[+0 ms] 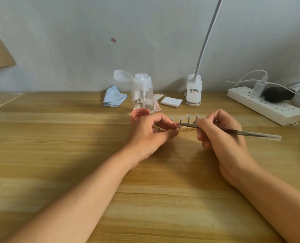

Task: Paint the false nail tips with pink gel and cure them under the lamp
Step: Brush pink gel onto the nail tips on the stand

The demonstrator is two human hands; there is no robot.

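Grey metal, slim and smooth, the brush sits pen-like in the pinching right grip. Its head meets the left grip, whose thumb and forefinger pinch the left end of the wood-based stand. Glossy clear false nail tips stand on its wire posts between the hands. Brace both wrists on the table and stroke thinly, reloading from the pink gel pot just behind the left grip.

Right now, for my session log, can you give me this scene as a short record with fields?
left hand: pinches left end of nail stand
right hand: holds brush, bristle end by left fingertips
nail tips: four visible on posts, no pink seen
pink gel jar: open, just behind left hand
clip lamp: at back of table, apart from the stand
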